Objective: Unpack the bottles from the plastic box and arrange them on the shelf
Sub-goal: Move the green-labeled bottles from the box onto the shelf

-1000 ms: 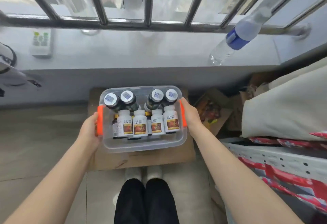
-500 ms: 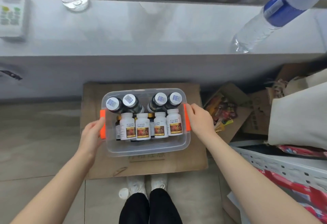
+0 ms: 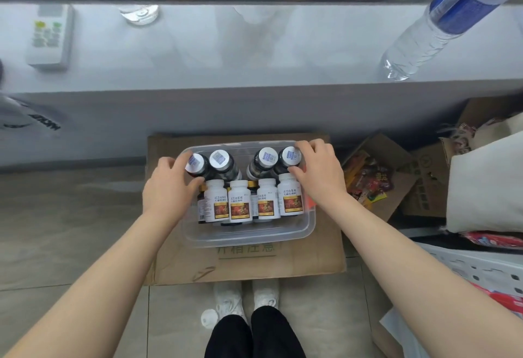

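Much of the load is only half visible. Behind the front row of white bottles (image 3: pixel 240 200), slivers of darker, gold-capped containers peek through, too little to count. The left hand (image 3: pixel 167 185) covers the near side of the far-left dark bottle (image 3: pixel 195 163) and grips it, with the thumb low and the fingers curled over its shoulder. The right hand (image 3: pixel 319 171) grips the far-right dark bottle (image 3: pixel 289 156), with fingertips hooked over the far edge of the cap and the thumb tucked under its neck. The right wrist hides most of an orange handle (image 3: pixel 310 202) on the side of the box.

All the bottles stand inside the clear plastic box (image 3: pixel 249 240), which has glossy walls and rounded corners. It rests on a flattened sheet of brown cardboard (image 3: pixel 254 268) on the tiled floor (image 3: pixel 56 230), and its front edge covers part of the characters printed on the sheet. The middle dark bottles (image 3: pixel 220 159) lean back between the gripped pair. Their round white caps carry blue-printed stickers too small to read. The four white bottles are matte cylinders with red-and-gold labels.

Above, a smooth grey window sill (image 3: pixel 254 55) carries a white remote control (image 3: pixel 49 36) with blurred buttons. A clear, ribbed water bottle (image 3: pixel 441 21) with a blue label also stands there, its top cut off by the frame. To the right, open cardboard boxes hold colourful packets (image 3: pixel 370 182) that are hard to make out.
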